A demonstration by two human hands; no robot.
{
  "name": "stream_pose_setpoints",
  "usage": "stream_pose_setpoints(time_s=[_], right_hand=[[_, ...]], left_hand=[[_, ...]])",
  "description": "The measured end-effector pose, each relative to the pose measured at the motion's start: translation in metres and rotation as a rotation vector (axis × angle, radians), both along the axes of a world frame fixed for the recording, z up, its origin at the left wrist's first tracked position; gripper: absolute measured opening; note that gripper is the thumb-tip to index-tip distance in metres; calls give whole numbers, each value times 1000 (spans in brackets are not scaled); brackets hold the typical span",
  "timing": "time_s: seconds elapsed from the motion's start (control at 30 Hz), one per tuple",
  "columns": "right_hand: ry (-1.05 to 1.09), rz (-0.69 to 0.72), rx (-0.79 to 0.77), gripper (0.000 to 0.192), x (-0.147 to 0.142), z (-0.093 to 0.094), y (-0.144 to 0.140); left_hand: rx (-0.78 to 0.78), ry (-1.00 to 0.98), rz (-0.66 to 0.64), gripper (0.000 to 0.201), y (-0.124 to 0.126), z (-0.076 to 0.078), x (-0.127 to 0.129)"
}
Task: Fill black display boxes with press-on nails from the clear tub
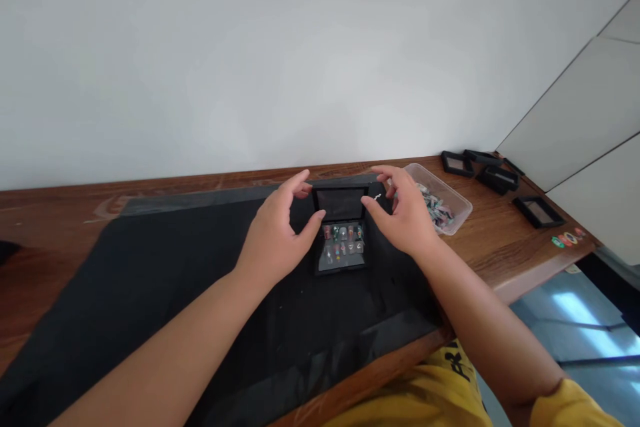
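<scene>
Hinged press-on nail case [345,262] sits on the black mat [200,280], lid [341,203] raised, likely to expose its nail tips [343,233], between left hand [277,233] and right hand [404,213], fingers widely spread, apparently gripping nothing.

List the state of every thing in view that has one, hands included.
Case: open, lid raised
Nails: set out in two rows inside the case
Left hand: open, fingers curved, beside the lid
Right hand: open, fingers curved, across from it
Tub: uncovered, part filled
Mat: spread flat
Other cases: lying down; whether all are shut is unclear
</scene>
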State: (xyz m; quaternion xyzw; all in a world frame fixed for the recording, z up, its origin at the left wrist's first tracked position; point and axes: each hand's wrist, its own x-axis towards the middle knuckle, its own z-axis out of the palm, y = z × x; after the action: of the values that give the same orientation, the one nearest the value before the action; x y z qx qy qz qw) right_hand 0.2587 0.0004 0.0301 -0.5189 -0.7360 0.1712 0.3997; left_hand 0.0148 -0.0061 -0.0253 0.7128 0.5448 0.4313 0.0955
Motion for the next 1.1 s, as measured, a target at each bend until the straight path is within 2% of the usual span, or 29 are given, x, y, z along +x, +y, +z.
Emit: stream_pose_setpoints(time_s=[0.07,0.2,0.37,0.57,0.73,0.87,0.93,1.1], right_hand=[[-67,52,12,47,-1,-3,0],[-131,104,-43,39,-3,-6,0],[-61,136,-86,13,-1,2,1],[-26,292,-185,20,6,14,2],[-84,407,-285,15,16,25,-1],[-164,518,-380,10,18,31,-5],[-215,548,-411,13,16,33,-7],[-345,624,-483,19,4,30,-12]], left_hand=[[10,29,-6,56,1,0,-1],[20,52,-54,37,2,1,-2],[18,64,-94,21,-1,9,-3],[-22,95,-168,13,1,20,-9],[-53,114,-297,25,8,20,-24],[-160,68,-431,27,12,12,-42],[-200,47,-478,35,14,7,-48],[-236,-53,-434,51,16,0,-50]])
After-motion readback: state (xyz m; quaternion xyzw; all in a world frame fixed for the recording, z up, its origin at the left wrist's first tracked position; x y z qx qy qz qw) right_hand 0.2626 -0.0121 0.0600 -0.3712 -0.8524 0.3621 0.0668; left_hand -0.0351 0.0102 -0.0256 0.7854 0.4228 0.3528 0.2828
